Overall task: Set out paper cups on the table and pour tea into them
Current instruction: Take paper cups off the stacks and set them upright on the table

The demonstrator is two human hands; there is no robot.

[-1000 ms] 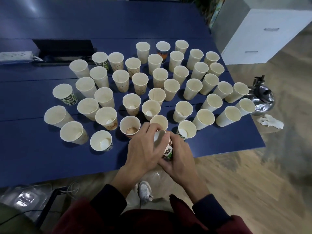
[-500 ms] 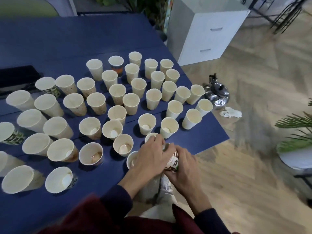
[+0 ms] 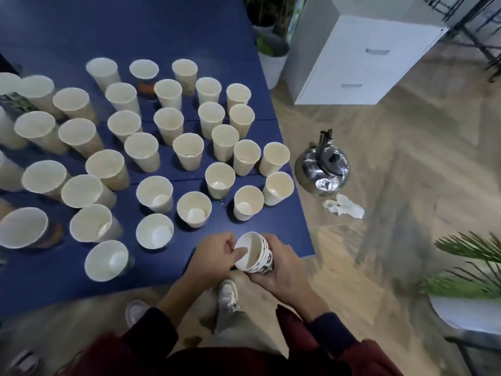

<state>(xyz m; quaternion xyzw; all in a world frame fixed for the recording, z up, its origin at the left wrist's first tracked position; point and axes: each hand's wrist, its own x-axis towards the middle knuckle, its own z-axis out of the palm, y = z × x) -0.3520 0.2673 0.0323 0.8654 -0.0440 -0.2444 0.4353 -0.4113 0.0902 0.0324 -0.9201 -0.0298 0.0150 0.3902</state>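
Likely to drag two nested cups out together, given the tight packing of the stack. Could also crush the thin rim under too hard a pinch, leaving a badly standing cup. Held tilted just over the near right corner of the table, so on a slip liable to fall to the floor and not onto the top. Near the closest standing cups too: easy to knock one over with a jerk on freeing the top cup. Something pale at the bottom of a few of them, not identifiable. Kettle down on the floor to the right of the table, well apart from both hands, so no spill risk from pouring yet.

Left hand pinching the stack's top rim, one fingertip tucked inside the mouth. Right hand curled round the stack from the right and underneath, gripping it firmly, mouth turned left and upward.
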